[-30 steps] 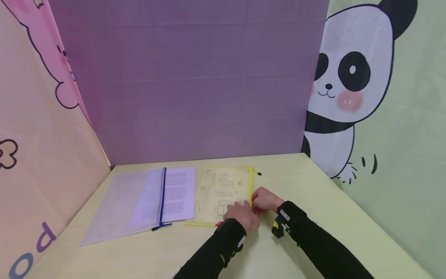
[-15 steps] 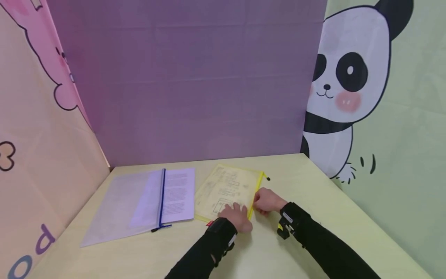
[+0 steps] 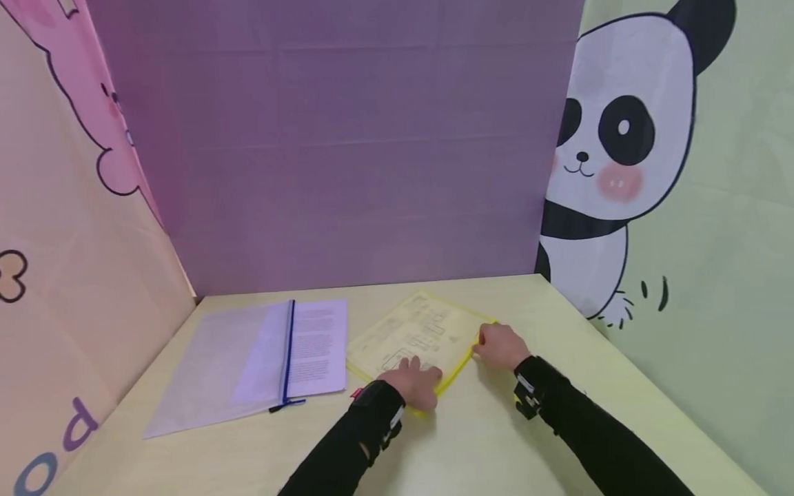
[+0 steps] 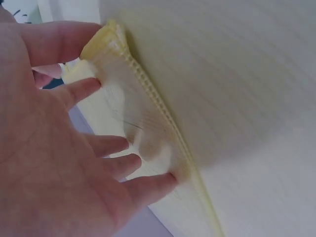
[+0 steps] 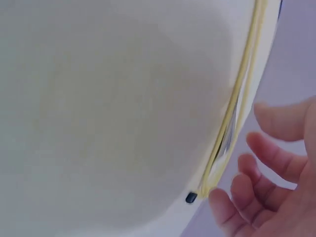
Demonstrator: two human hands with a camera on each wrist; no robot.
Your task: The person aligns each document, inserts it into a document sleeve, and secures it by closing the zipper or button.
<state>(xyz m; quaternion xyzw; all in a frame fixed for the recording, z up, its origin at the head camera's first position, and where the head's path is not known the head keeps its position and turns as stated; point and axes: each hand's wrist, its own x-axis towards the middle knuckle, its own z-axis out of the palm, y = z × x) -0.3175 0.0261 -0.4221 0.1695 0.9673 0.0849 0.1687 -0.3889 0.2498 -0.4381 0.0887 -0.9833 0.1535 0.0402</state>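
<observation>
A yellow zip document pouch with a printed sheet inside lies turned at an angle on the table. My left hand rests on its near corner with the fingers spread. Seen from the left wrist, the straight fingers touch the pouch's face, and the thumb meets its folded corner. By the zip edge's far end is my right hand. In the right wrist view, its fingers are loosely bent beside the zip edge, thumb apart from them. That edge gapes a little, and a black zip pull hangs at its end.
A clear pouch with a blue zip lies left of the yellow one, with printed paper sticking out past the zip. The pale wooden table meets a purple backdrop behind and a panda-print wall on the right.
The yellow pouch has turned clockwise, its zip edge now slanting. My left hand has shifted left along the near side, and my right hand has moved right and farther away with the far zip end.
</observation>
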